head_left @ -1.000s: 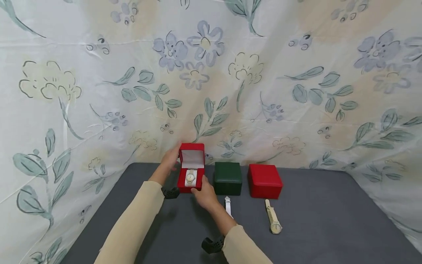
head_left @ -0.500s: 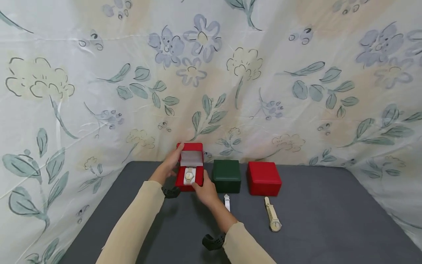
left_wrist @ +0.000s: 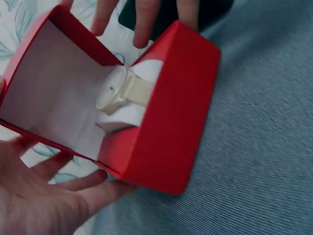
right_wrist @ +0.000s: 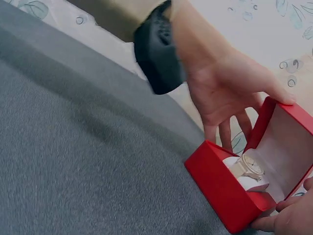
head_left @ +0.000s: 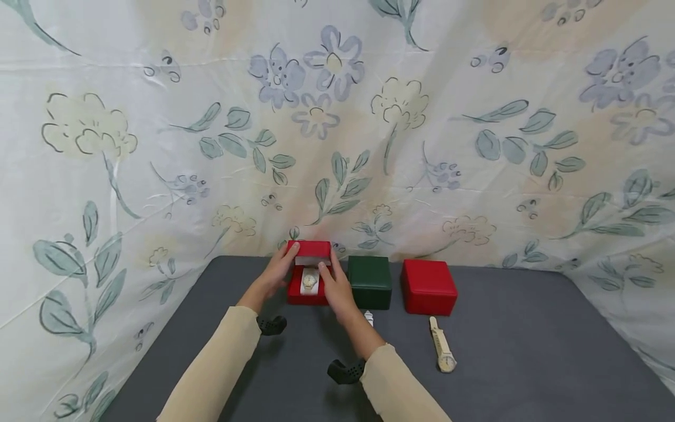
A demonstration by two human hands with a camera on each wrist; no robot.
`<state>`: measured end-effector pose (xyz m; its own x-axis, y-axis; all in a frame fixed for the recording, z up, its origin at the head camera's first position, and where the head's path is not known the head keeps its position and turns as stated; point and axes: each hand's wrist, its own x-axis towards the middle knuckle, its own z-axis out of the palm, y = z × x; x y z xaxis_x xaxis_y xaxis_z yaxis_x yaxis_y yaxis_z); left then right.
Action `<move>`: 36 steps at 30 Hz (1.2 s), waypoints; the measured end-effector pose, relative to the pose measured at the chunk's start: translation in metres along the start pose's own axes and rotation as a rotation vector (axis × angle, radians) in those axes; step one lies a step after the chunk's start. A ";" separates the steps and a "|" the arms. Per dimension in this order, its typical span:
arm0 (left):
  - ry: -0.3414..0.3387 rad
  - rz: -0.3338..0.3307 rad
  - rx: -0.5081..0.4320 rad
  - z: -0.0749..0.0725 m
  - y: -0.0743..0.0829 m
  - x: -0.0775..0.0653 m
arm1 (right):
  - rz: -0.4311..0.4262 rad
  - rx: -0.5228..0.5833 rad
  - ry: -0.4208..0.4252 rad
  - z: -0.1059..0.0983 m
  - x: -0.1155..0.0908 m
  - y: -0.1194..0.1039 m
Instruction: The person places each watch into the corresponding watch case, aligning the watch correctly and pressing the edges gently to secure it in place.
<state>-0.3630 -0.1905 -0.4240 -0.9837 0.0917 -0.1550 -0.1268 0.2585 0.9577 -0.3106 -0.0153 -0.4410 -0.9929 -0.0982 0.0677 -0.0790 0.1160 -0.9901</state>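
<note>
In the head view, a red watch box (head_left: 307, 300) stands at the back left of the table, its lid (head_left: 312, 248) tilted partway down over the base. A cream-strapped watch (head_left: 308, 281) sits inside, wrapped round a white cushion. My left hand (head_left: 271, 275) holds the box from the left, thumb on the lid's front edge and fingers along the side. From the right, my right hand (head_left: 339, 292) holds it with the thumb at the lid's edge. The left wrist view shows the cream watch (left_wrist: 120, 90) facing the lid's pale lining.
Right of my right hand stands a closed green box (head_left: 368, 282), then a closed red box (head_left: 429, 287). A cream watch (head_left: 443, 347) lies in front of the red one. A white watch strap (head_left: 368, 317) shows past my right forearm. Floral cloth (head_left: 401, 176) hangs behind the table.
The lid has tipped forward and down from upright. My left thumb has come onto the lid's front, and my right hand has moved up from the base's front corner to the lid's side.
</note>
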 end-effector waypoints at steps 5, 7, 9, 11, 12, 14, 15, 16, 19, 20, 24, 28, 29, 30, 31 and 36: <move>-0.011 0.031 -0.052 -0.002 -0.008 -0.005 | -0.004 0.023 0.011 -0.001 -0.001 0.001; -0.016 0.050 -0.091 -0.002 -0.010 -0.007 | 0.009 0.022 0.023 0.000 -0.003 0.002; -0.001 0.065 -0.108 -0.001 -0.013 -0.009 | 0.034 0.012 0.039 0.001 -0.004 0.003; 0.025 0.071 -0.093 0.002 -0.018 -0.011 | 0.070 -0.009 0.053 0.003 -0.006 0.006; 0.042 0.076 -0.058 0.004 -0.021 -0.012 | 0.086 -0.028 0.058 0.005 -0.006 0.008; 0.081 0.082 0.017 0.009 -0.027 -0.015 | 0.102 -0.074 0.058 0.007 -0.008 0.011; 0.098 0.089 0.047 0.011 -0.029 -0.016 | 0.104 -0.098 0.054 0.008 -0.009 0.013; 0.111 0.101 0.077 0.013 -0.032 -0.017 | 0.097 -0.118 0.050 0.009 -0.010 0.014; 0.147 0.126 0.118 0.018 -0.034 -0.019 | 0.050 -0.164 0.034 0.011 -0.011 0.016; 0.155 0.129 0.112 0.018 -0.034 -0.019 | 0.040 -0.171 0.027 0.011 -0.010 0.016; 0.160 0.130 0.112 0.020 -0.031 -0.018 | 0.017 -0.195 0.014 0.006 -0.009 0.015; 0.186 0.134 0.140 0.020 -0.029 -0.019 | 0.017 -0.199 0.014 0.000 -0.011 0.008; 0.200 0.138 0.153 0.020 -0.028 -0.020 | 0.012 -0.195 0.016 -0.002 -0.012 0.005; 0.220 0.138 0.170 0.021 -0.026 -0.021 | 0.008 -0.184 0.016 -0.004 -0.013 0.002; 0.240 0.142 0.194 0.021 -0.024 -0.023 | 0.002 -0.178 0.017 -0.007 -0.014 -0.001; 0.314 0.213 0.322 0.028 -0.008 -0.031 | -0.070 -0.160 0.066 -0.029 -0.017 -0.018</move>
<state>-0.3281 -0.1685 -0.4333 -0.9807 -0.1066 0.1638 0.0782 0.5538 0.8290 -0.2949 0.0126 -0.4209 -0.9877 -0.0473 0.1490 -0.1563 0.2671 -0.9509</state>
